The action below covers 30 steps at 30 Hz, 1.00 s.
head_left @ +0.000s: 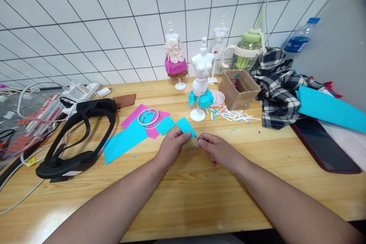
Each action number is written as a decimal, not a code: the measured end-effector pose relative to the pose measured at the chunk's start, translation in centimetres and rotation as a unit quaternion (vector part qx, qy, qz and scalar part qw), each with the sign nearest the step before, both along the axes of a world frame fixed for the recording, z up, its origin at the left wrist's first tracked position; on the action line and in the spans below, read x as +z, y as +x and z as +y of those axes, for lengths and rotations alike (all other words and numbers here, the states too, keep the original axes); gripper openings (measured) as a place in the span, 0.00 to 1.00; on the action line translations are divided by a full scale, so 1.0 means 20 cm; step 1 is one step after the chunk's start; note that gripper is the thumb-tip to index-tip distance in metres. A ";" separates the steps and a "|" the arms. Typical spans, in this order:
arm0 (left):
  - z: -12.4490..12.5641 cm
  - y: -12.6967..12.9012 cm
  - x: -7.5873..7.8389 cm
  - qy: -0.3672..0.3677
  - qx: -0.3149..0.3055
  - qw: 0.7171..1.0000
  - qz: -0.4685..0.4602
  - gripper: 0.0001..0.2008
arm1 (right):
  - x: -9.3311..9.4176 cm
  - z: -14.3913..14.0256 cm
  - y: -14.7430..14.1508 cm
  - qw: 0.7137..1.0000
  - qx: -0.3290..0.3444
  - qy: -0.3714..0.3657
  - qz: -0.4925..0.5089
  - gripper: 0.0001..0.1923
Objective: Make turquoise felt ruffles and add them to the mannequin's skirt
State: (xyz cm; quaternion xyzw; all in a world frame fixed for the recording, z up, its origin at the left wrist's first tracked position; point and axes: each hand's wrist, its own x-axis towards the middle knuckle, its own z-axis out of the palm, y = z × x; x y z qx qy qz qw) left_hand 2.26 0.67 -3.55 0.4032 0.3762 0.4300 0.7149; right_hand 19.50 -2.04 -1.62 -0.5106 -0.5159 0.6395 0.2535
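My left hand (173, 143) pinches a small blue piece of crepe-like paper (186, 126) by its lower edge, just above the table. Between the thumb and forefinger of my right hand (213, 146) is a thin dark needle-like tool (196, 137), its tip at the paper's right corner. Just behind the hands stands a small white mannequin (202, 65) with puffed blue paper (205, 100) around its hips. To the left lie a larger blue sheet (126, 142), a pink sheet (133, 116) and white rings (148, 125) on top of them.
Farther back are a dressed mannequin (175, 55), another white one (219, 40), a cardboard box (241, 93) and a pink dish (219, 98). White paper strips (234, 115) lie scattered. A black headset frame (82, 141) sits left; plaid cloth (276, 84) and a phone (326, 148) are right.
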 end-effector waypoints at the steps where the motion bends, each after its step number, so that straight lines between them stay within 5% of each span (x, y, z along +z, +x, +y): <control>1: 0.00 0.00 0.00 0.000 0.000 1.000 -0.002 0.09 | 0.00 0.00 0.00 1.000 0.002 0.000 -0.004 0.10; 30: 0.01 -0.01 -0.02 0.000 -0.004 1.000 0.009 0.10 | 0.01 0.00 0.01 1.000 -0.001 -0.001 -0.016 0.10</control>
